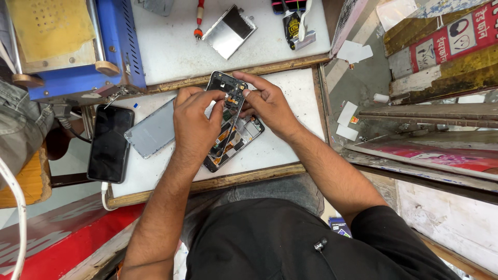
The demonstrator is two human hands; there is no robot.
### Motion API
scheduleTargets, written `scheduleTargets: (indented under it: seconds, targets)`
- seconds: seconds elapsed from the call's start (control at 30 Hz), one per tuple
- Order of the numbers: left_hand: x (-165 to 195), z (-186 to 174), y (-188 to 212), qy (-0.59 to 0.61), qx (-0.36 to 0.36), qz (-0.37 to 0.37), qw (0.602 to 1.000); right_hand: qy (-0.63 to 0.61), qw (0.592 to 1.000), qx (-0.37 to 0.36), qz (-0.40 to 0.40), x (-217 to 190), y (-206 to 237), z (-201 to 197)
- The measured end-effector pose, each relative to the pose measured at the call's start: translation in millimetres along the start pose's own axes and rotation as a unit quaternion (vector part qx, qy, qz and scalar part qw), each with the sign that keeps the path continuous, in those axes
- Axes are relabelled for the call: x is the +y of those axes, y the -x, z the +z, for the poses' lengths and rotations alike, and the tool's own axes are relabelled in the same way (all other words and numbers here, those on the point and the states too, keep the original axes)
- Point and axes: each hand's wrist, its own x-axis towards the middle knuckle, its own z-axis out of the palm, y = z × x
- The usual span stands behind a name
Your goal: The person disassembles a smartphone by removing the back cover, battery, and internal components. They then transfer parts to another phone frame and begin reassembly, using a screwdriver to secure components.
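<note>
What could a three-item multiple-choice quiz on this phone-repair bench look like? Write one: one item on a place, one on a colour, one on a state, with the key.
1. Where does the black phone lie?
A. On the work board's left edge, beside the grey back cover
B. On top of the blue machine
C. Under the opened phone

2. What colour is the machine at top left?
A. Green
B. Blue
C. White

3. In what state is the opened phone under the hands?
A. Sealed, with its screen lit
B. Wrapped in plastic
C. Open, with its inner parts showing

Key: 1 A, it lies screen-dark just left of the grey cover. 2 B, its housing is blue with a tan top. 3 C, boards and connectors show while the left hand and right hand pinch a thin frame piece above it.
</note>
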Motion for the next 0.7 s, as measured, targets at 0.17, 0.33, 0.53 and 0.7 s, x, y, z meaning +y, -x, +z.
scheduleTargets:
  seconds: [0.17,0.33,0.53,0.7]
  targets:
    - [3,-4,2,0.011,0.005,-0.003,1.000,0.013,1.000,-0.005,-0.024,-3,2,1]
    - [1,-3,5,0.009,0.008,0.016,1.000,0.022,0.999,-0.010,-0.034,-3,3,1]
    - [-4,2,3,-0.034,0.011,0.036,0.999,0.048,0.998,-0.012,-0.045,-1,3,0]
    - [-7,4,1,-0.046,0.010,0.080,0.996,0.078,0.996,-0.008,-0.049,1,1,0]
